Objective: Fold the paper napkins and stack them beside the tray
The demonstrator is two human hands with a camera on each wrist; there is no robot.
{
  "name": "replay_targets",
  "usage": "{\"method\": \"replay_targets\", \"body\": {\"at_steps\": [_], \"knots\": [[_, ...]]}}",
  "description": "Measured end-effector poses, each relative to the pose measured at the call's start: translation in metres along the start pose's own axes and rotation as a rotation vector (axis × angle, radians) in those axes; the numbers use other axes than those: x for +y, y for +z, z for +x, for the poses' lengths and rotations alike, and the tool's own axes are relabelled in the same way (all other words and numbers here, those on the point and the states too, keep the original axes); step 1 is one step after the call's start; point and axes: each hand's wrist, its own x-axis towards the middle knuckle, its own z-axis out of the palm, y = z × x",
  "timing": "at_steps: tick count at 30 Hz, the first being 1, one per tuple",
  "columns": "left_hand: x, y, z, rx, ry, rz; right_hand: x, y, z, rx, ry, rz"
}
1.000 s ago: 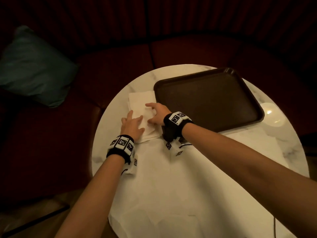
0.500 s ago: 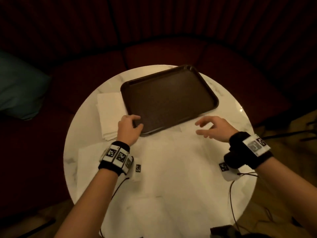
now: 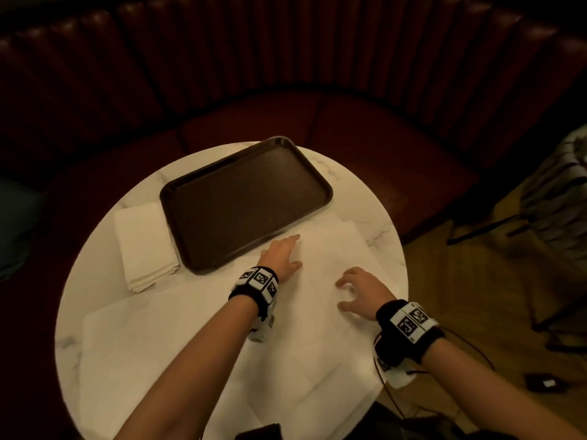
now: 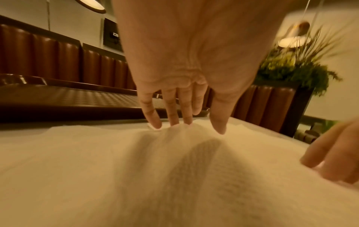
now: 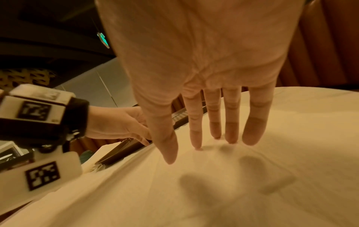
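Both hands have slid over since half a second ago: the left hand was at the tray's near-left corner and is now further right along its near rim, and the right hand has come in closer to it, so both sit on the same open napkin. Biggest thing is the round marble bench, with unfolded sheets spread over its near half, probably laid out flat so each can be folded in place. Next is the brown tray, empty, at the far side. The stack of folded napkins sits just left of the tray, right beside its edge, which is where the task wants them. Then the hands: left fingers are straight with tips pressing the far edge of the sheet, which bunches up a bit there. Right fingers are spread and relaxed, tips just touching paper, gripping nothing. My guess is they're hunting for an edge to start the next fold.
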Motion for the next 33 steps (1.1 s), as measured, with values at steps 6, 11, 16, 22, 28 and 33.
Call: {"method": "replay_targets", "body": {"at_steps": [6, 11, 16, 22, 28, 33], "knots": [[0.014, -0.002, 0.007, 0.072, -0.069, -0.019, 0.007, -0.002, 0.0, 0.013, -0.014, 0.058], [0.011, -0.01, 0.0, 0.075, -0.072, -0.304, 0.013, -0.008, -0.004, 0.188, -0.058, 0.26], [-0.017, -0.021, -0.02, 0.003, -0.033, -0.653, 0.014, -0.024, 0.0, 0.243, -0.057, 0.548], [-0.008, -0.064, -0.078, -0.058, 0.063, -0.933, -0.002, -0.037, 0.005, -0.012, -0.137, 0.913], [-0.03, -0.074, -0.108, 0.214, -0.05, -1.087, -0.028, -0.036, 0.004, -0.135, -0.111, 1.182], [-0.051, -0.068, -0.13, 0.459, -0.163, -1.217, -0.044, -0.023, 0.005, -0.245, -0.103, 1.332]]}}
